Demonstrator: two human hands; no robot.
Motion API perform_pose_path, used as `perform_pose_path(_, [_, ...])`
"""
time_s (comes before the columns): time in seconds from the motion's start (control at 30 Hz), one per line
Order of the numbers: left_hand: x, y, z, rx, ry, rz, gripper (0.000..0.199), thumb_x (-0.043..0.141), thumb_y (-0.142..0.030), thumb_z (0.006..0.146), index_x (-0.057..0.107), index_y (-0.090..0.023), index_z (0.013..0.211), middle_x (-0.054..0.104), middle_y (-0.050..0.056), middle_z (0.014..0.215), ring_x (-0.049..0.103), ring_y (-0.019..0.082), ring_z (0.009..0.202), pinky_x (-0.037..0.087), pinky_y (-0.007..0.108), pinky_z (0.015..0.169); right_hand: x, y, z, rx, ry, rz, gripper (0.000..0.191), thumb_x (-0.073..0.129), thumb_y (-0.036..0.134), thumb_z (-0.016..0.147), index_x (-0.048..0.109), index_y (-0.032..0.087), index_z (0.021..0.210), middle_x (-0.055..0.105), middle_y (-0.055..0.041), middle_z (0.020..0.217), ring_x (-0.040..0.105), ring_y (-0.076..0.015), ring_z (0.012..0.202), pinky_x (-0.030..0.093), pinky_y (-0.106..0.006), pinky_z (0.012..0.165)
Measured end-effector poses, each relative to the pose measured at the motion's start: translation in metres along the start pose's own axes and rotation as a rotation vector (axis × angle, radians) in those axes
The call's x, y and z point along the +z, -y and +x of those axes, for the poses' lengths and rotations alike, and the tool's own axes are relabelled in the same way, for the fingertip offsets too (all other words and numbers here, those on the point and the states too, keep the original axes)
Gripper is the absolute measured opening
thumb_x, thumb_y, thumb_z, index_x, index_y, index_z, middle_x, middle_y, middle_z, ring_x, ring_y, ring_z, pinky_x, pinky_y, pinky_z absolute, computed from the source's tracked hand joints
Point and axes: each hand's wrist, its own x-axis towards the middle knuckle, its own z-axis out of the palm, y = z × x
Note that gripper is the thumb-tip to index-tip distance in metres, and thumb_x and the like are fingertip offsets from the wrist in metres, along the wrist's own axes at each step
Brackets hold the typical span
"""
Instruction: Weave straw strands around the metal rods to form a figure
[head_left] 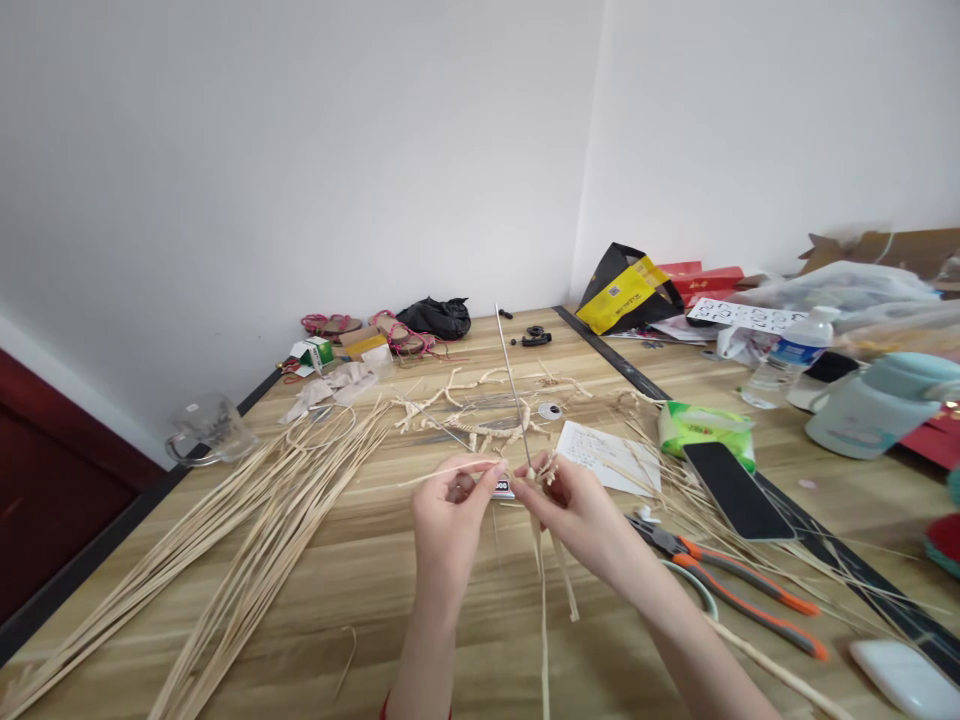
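Note:
Pinched between the fingers of my left hand [448, 525] is a thin pale straw strip [431, 476], its free end pointing left. My right hand [585, 515] grips a small knotted straw piece [550, 468] wrapped at the base of a thin metal wire [511, 375], which stands up with a slight tilt. Below the right fingers, loose straw tails [544, 630] hang down. Both hands are close together above the middle of the table, fingertips nearly meeting. Behind them lie wrapped straw branches [495, 432] on the wood.
Long straw bundles [247, 540] spread across the left side, near a glass mug [212, 425]. On the right are orange-handled pliers [739, 580], a phone [739, 492], a tissue pack [709, 432], a water bottle [787, 358] and a written paper [607, 455].

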Motion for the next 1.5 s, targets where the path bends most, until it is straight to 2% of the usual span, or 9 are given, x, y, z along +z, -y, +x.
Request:
perform_pose_path(0.2, [-0.0005, 0.0032, -0.0002, -0.005, -0.022, 0.005, 0.017, 0.078, -0.028, 0.064, 0.069, -0.015, 0.069, 0.070, 0.003, 0.069, 0.055, 0.010, 0.053, 0.046, 0.020, 0.050, 0.0002, -0.0001, -0.0009, 0.011, 0.000, 0.003, 0.020, 0.057, 0.039, 0.085, 0.050, 0.021, 0.082, 0.048, 0.0038, 0.062, 0.043, -0.0116, 0.051, 0.035, -0.025, 0.048])
perform_pose_path(0.33, [-0.0014, 0.0044, -0.0013, -0.010, 0.040, -0.008, 0.018, 0.075, -0.030, 0.070, 0.065, -0.015, 0.075, 0.067, 0.002, 0.069, 0.054, 0.009, 0.054, 0.044, 0.019, 0.052, -0.0013, -0.0004, 0.0002, 0.030, 0.015, -0.003, 0.019, 0.058, 0.038, 0.084, 0.050, 0.020, 0.082, 0.047, 0.0038, 0.062, 0.043, -0.0115, 0.052, 0.034, -0.025, 0.048])
perform_pose_path(0.53, [-0.0010, -0.0010, -0.0028, 0.059, 0.205, -0.016, 0.009, 0.063, -0.026, 0.084, 0.060, -0.018, 0.084, 0.061, -0.001, 0.075, 0.056, 0.010, 0.064, 0.043, 0.019, 0.060, -0.0006, 0.0012, -0.0003, 0.015, 0.009, -0.020, 0.018, 0.057, 0.037, 0.084, 0.051, 0.020, 0.082, 0.044, 0.0049, 0.059, 0.041, -0.0114, 0.051, 0.032, -0.025, 0.049])
perform_pose_path(0.73, [-0.0010, -0.0026, -0.0045, 0.080, 0.254, 0.042, 0.007, 0.056, -0.026, 0.089, 0.057, -0.019, 0.089, 0.060, 0.000, 0.082, 0.056, 0.011, 0.068, 0.043, 0.021, 0.064, 0.0001, 0.0010, -0.0002, 0.022, 0.023, -0.032, 0.019, 0.056, 0.038, 0.084, 0.050, 0.020, 0.081, 0.046, 0.0043, 0.061, 0.043, -0.0113, 0.051, 0.032, -0.025, 0.049])
perform_pose_path(0.87, [-0.0013, -0.0029, -0.0044, 0.128, 0.261, 0.064, 0.008, 0.055, -0.025, 0.090, 0.059, -0.018, 0.090, 0.061, 0.003, 0.089, 0.059, 0.013, 0.078, 0.046, 0.023, 0.071, 0.0001, 0.0014, -0.0004, 0.013, 0.026, -0.025, 0.018, 0.055, 0.037, 0.084, 0.050, 0.020, 0.081, 0.048, 0.0033, 0.063, 0.044, -0.0115, 0.052, 0.033, -0.025, 0.049])
perform_pose_path(1.17, [-0.0024, -0.0022, -0.0011, 0.252, 0.255, 0.083, 0.013, 0.056, -0.022, 0.089, 0.069, -0.019, 0.090, 0.060, 0.004, 0.094, 0.058, 0.014, 0.088, 0.046, 0.021, 0.072, 0.0005, 0.0023, -0.0007, 0.014, 0.022, -0.031, 0.019, 0.055, 0.039, 0.084, 0.051, 0.020, 0.082, 0.047, 0.0035, 0.062, 0.044, -0.0122, 0.051, 0.033, -0.026, 0.049])
perform_pose_path(1.37, [-0.0019, -0.0032, -0.0022, 0.215, 0.252, 0.098, 0.013, 0.059, -0.024, 0.088, 0.070, -0.019, 0.091, 0.059, 0.003, 0.090, 0.056, 0.011, 0.072, 0.044, 0.019, 0.059, -0.0004, 0.0022, -0.0002, 0.004, 0.023, -0.043, 0.021, 0.054, 0.040, 0.084, 0.052, 0.020, 0.081, 0.048, 0.0031, 0.061, 0.043, -0.0123, 0.052, 0.032, -0.026, 0.050])
perform_pose_path(1.5, [-0.0019, -0.0033, -0.0018, 0.199, 0.254, 0.061, 0.012, 0.062, -0.025, 0.085, 0.069, -0.017, 0.080, 0.061, 0.005, 0.089, 0.060, 0.014, 0.078, 0.047, 0.020, 0.062, -0.0005, 0.0007, 0.0003, -0.012, 0.021, -0.037, 0.021, 0.054, 0.040, 0.084, 0.052, 0.019, 0.082, 0.051, 0.0022, 0.064, 0.042, -0.0117, 0.052, 0.032, -0.026, 0.050])
